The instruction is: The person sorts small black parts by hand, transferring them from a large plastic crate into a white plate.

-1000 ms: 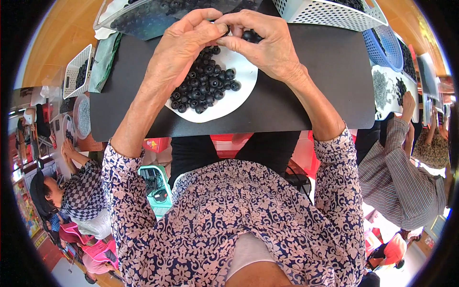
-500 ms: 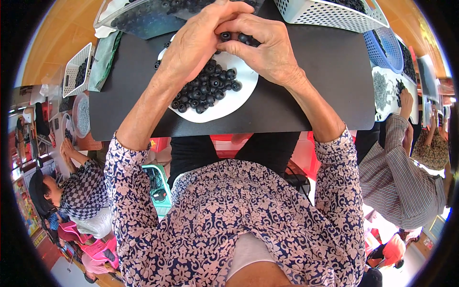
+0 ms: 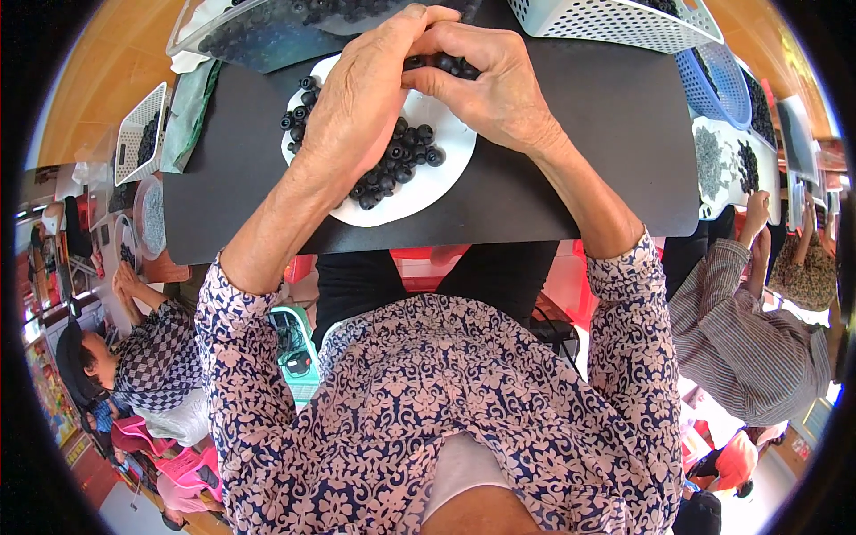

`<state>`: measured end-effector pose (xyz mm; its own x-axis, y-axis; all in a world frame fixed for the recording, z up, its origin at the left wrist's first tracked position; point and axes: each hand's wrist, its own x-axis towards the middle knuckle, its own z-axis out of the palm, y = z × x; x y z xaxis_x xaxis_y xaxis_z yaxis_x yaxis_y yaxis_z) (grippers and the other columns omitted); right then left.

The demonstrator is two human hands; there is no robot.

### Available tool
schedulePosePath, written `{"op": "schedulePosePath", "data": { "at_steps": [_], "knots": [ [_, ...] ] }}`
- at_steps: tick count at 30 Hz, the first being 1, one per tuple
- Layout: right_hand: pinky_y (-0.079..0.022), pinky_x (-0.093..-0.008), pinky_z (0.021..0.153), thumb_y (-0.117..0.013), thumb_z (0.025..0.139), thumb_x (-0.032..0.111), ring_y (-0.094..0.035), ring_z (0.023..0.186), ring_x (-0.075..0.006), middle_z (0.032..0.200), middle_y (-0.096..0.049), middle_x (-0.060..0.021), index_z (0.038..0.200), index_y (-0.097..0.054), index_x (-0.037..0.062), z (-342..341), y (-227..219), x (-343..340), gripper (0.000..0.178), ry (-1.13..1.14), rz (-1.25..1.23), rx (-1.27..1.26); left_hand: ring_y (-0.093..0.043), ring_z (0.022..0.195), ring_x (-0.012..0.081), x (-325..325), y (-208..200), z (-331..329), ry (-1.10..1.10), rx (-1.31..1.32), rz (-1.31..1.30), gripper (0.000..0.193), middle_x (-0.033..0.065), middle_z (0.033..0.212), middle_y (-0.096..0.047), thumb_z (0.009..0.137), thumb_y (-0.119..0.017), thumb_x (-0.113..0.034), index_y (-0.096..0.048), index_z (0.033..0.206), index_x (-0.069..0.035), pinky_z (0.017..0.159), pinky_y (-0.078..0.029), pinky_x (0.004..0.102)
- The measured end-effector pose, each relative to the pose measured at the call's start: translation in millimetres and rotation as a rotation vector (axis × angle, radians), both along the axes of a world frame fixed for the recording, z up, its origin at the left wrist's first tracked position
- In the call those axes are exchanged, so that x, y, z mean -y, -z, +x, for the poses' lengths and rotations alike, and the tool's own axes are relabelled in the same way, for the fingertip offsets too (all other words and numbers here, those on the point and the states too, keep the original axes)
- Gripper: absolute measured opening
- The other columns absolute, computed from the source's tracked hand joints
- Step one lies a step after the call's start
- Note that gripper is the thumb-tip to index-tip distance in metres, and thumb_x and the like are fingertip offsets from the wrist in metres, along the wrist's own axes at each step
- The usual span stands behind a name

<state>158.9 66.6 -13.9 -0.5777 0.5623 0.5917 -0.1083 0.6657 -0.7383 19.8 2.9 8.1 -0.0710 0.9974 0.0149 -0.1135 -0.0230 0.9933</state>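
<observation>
My left hand [image 3: 361,98] reaches over a white plate [image 3: 453,178], its fingertips meeting those of my right hand. What the left fingers pinch is hidden behind the hand. My right hand [image 3: 504,89] is curled, with several small round black pieces [image 3: 456,68] held between thumb and fingers. More of these glossy black pieces, with a hole in the top, lie in a pile [image 3: 406,153] on the plate. A few others sit at the plate's left side, beyond my left wrist.
A clear bin [image 3: 276,45] of black pieces stands at the far left of the dark table [image 3: 606,134]. A white perforated basket [image 3: 615,27] is at the far right, a blue basket [image 3: 713,85] beyond it. Co-workers sit on both sides, one in a striped shirt [image 3: 758,348].
My left hand has moved slightly down and right over the plate, hiding more of the pile. More black pieces at the plate's left now show. My right hand has shifted slightly left.
</observation>
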Motion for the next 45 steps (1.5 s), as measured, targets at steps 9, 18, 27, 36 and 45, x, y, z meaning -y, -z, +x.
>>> {"op": "schedulePosePath", "data": {
  "at_steps": [9,18,27,36,45],
  "knots": [
    [-0.030,-0.0163,0.043,-0.052,0.098,0.026,-0.041,0.056,-0.0040,0.079,-0.053,-0.0029,0.092,-0.054,0.0054,7,1,-33,0.021,-0.625,-0.671,-0.461,-0.055,0.099,0.0290,15,-6,-21,0.150,-0.819,0.324,0.024,0.0124,0.096,-0.062,0.088,-0.054,-0.021,-0.060,0.097,0.001,0.089,-0.043,0.0378],
    [-0.028,-0.0163,0.044,-0.056,0.096,0.019,-0.040,0.056,-0.0027,0.077,-0.054,0.0000,0.102,-0.058,0.0023,10,-13,-11,0.018,-0.284,-1.033,-0.226,-0.044,0.114,0.0354,26,9,-9,0.241,-1.385,0.360,0.018,0.0170,0.110,-0.054,0.079,-0.062,-0.011,-0.066,0.090,0.003,0.097,-0.043,0.0431],
    [-0.034,-0.0203,0.046,-0.059,0.094,0.020,-0.045,0.057,-0.0072,0.076,-0.058,-0.0027,0.099,-0.061,0.0006,11,-15,-11,0.020,-0.278,-0.946,-0.214,-0.056,0.099,0.0180,15,-9,-31,0.092,-0.691,0.137,0.020,0.0058,0.093,-0.062,0.084,-0.060,-0.013,-0.065,0.100,-0.002,0.088,-0.044,0.0268],
    [-0.034,-0.0168,0.052,-0.068,0.086,0.020,-0.044,0.062,-0.0027,0.071,-0.052,0.0049,0.106,-0.068,0.0065,8,-1,-9,0.025,-0.098,-0.369,0.044,-0.062,0.093,0.0124,8,-1,-38,0.136,0.009,-0.053,0.026,0.0070,0.097,-0.066,0.091,-0.060,-0.017,-0.062,0.109,0.002,0.085,-0.047,0.0238],
    [-0.046,-0.0230,0.063,-0.077,0.075,0.016,-0.055,0.066,-0.0066,0.072,-0.063,-0.0011,0.103,-0.068,0.0060,6,-7,-7,0.031,-0.042,-0.135,0.068,-0.059,0.089,0.0107,8,2,-33,0.142,0.122,-0.036,0.024,0.0043,0.099,-0.063,0.093,-0.057,-0.016,-0.062,0.109,0.000,0.084,-0.047,0.0244]
  ]
}}
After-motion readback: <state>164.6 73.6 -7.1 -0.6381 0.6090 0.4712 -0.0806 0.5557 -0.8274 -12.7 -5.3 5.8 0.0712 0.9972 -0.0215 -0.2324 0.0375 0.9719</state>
